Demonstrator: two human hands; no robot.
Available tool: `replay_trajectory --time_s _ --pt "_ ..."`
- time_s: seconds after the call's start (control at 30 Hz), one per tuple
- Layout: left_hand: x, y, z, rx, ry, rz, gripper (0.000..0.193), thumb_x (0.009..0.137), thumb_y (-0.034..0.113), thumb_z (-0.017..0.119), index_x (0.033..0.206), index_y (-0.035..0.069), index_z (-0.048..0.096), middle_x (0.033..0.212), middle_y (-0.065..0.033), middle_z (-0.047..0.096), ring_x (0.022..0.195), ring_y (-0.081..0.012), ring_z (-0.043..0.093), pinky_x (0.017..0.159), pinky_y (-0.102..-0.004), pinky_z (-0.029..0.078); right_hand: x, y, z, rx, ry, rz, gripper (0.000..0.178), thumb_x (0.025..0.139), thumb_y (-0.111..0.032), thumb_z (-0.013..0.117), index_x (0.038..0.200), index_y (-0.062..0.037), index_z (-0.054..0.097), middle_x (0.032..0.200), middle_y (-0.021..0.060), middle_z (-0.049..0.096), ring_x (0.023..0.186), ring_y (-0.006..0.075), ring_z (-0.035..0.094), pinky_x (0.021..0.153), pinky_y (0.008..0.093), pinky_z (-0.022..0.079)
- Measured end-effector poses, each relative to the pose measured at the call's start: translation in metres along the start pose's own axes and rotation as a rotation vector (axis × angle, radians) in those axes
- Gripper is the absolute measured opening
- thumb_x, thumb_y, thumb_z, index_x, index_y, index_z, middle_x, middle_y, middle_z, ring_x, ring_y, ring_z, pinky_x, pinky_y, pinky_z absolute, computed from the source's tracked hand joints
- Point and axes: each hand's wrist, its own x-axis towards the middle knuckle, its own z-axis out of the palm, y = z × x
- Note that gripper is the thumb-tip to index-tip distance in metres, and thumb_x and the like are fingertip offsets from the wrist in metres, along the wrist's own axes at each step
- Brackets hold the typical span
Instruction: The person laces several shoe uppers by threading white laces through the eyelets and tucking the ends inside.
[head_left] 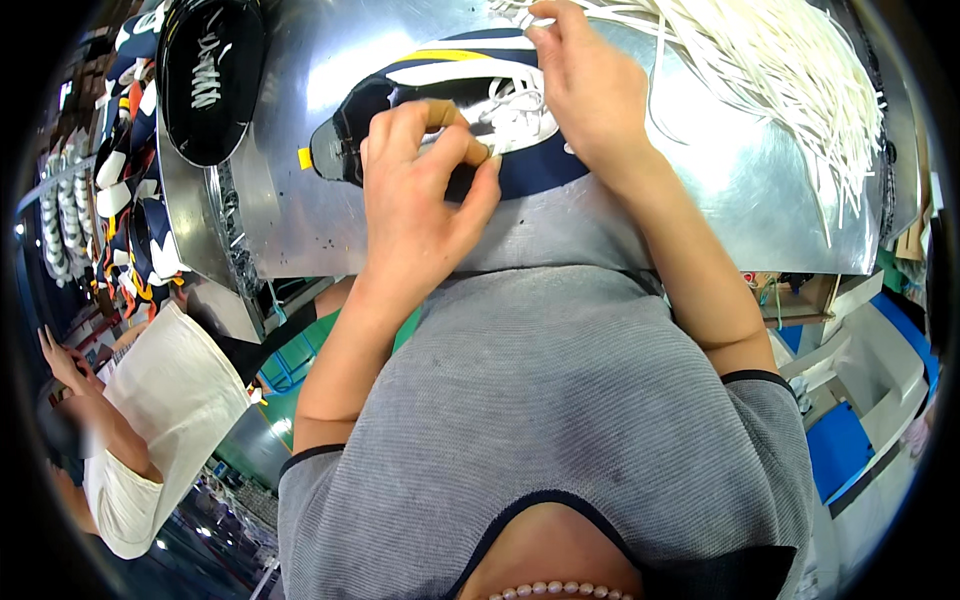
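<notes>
Busy workshop all round, with a shiny metal surface (320, 230) and heaps of colourful shoe parts (130, 215) off to the left. Another person in a cream top (165, 390) is over on that side too, more toward the near end.

So, a navy shoe upper (555, 172) with white and yellow stripes is lying around the middle of the surface, white laced section facing up, toe end to the right and a little yellow tab (306, 158) sticking out at the left.

Left hand (415, 185) is over the near side of the upper, thumb and index tips brought together by the lacing; can't tell if anything's caught between them. Right hand (592, 95) is at the far side, pinching a white lace (522, 18) with thumb and fingertips. Big loose pile of white laces (790, 90) sits far right, and a black rounded thing (212, 85) with white marks is far left.
</notes>
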Motion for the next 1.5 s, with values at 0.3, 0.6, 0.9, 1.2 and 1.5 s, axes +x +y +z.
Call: replay_trajectory --time_s 0.3,0.6,0.9,1.2,1.5 --pt "0.005 -0.006 0.004 -0.114 0.041 -0.178 0.021 0.081 0.011 0.077 0.089 0.004 0.059 0.091 -0.0082 0.064 0.085 -0.0287 0.062 0.076 -0.0379 0.048 -0.052 -0.022 -0.057 0.544 -0.190 0.079 0.016 0.097 -0.013 0.061 0.112 -0.0049 0.058 0.077 0.0059 0.067 0.066 0.0202 0.067 0.061 0.0310 0.050" --pt "0.006 -0.012 0.001 -0.089 -0.040 -0.216 0.024 0.082 0.018 0.079 0.095 0.006 0.063 0.087 -0.0095 0.068 0.077 -0.0314 0.065 0.067 -0.0381 0.050 -0.065 -0.021 -0.044 0.484 -0.378 0.178 0.012 0.097 -0.014 0.061 0.103 -0.0043 0.056 0.077 0.0093 0.068 0.067 0.0248 0.068 0.061 0.0339 0.051" --pt "-0.004 -0.034 0.024 -0.063 0.114 0.329 0.033 0.074 -0.001 0.081 0.102 0.003 0.062 0.089 -0.0069 0.070 0.067 -0.0255 0.061 0.059 -0.0335 0.047 -0.061 -0.033 -0.021 0.394 -0.365 0.262 0.016 0.098 -0.015 0.056 0.105 -0.0034 0.048 0.073 0.0124 0.066 0.071 0.0350 0.067 0.063 0.0434 0.050" --pt "-0.011 -0.042 0.012 -0.077 0.140 0.349 0.027 0.077 0.002 0.079 0.096 0.006 0.060 0.080 -0.0056 0.068 0.065 -0.0230 0.062 0.058 -0.0323 0.044 -0.053 -0.023 -0.059 0.308 -0.540 0.146 0.027 0.092 -0.027 0.069 0.103 -0.0060 0.056 0.071 0.0096 0.066 0.063 0.0257 0.066 0.059 0.0373 0.049" --pt "-0.016 -0.045 0.007 -0.033 0.147 0.471 0.025 0.075 0.002 0.079 0.089 0.005 0.059 0.085 -0.0094 0.071 0.069 -0.0251 0.065 0.063 -0.0332 0.046 0.005 -0.046 -0.050 0.049 -0.667 -0.239 0.018 0.085 -0.012 0.067 0.102 -0.0079 0.070 0.080 0.0131 0.070 0.073 0.0314 0.067 0.066 0.0407 0.052"
